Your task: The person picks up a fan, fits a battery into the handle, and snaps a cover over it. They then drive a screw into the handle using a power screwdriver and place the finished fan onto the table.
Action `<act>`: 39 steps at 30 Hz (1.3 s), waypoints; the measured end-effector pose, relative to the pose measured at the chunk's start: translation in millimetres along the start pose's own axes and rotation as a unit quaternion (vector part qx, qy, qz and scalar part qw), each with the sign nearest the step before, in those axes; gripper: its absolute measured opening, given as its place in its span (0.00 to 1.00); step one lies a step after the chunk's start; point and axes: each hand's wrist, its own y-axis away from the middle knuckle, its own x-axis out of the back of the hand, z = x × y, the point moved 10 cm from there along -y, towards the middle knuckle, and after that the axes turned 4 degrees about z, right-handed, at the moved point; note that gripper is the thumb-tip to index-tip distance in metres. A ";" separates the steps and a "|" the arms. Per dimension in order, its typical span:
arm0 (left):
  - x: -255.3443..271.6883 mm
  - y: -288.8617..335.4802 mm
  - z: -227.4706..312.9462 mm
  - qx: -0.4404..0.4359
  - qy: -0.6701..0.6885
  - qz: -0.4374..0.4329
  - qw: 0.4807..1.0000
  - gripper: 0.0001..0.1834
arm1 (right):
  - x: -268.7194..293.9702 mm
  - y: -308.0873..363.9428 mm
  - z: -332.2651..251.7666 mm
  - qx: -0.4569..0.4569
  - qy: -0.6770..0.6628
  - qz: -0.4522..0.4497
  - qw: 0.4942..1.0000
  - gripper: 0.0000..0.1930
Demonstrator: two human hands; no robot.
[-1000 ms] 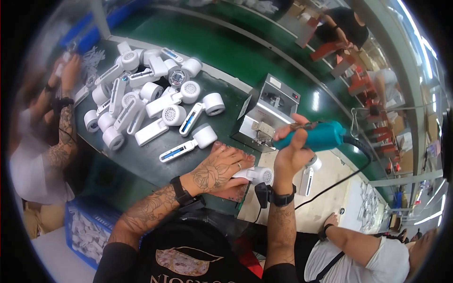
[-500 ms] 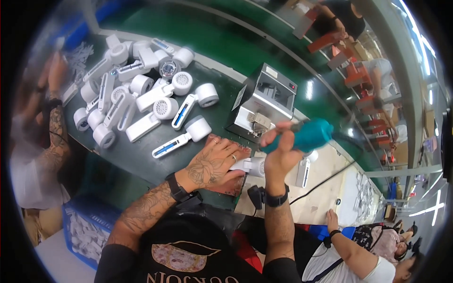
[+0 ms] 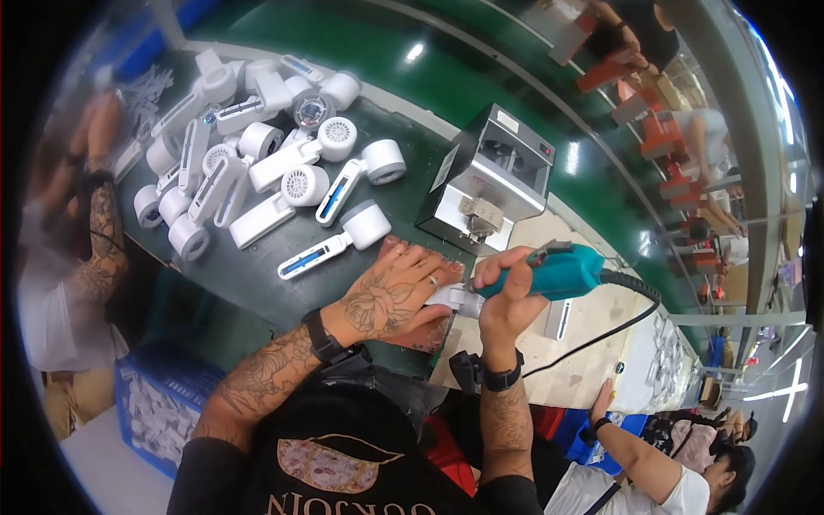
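My left hand presses over a white handheld fan, fingers and thumb about its handle. The fan lies on a worn reddish-brown pad at the table's edge; its round head points right, partly behind my right hand. In my right hand is a teal electric screwdriver, held nearly level with its cord trailing right. Its front end is by the fan's head; my fingers hide the tip, so I cannot tell whether it touches. A fan with an open slot and blue strip lies left of the pad.
Several white handheld fans are piled on the dark green tabletop. A silver-and-black machine stands beyond the pad. Another fan part lies on the pale board. A blue basket holds white parts. Co-workers' arms appear at both sides.
My right hand has brought the screwdriver down and turned it, so its front end is closer to the fan's head. My left hand keeps its hold on the fan.
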 end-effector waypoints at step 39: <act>4.2 0.7 0.8 -0.003 0.014 0.006 1.000 0.25 | 7.2 20.5 -22.7 -0.001 -0.005 0.005 1.000 0.26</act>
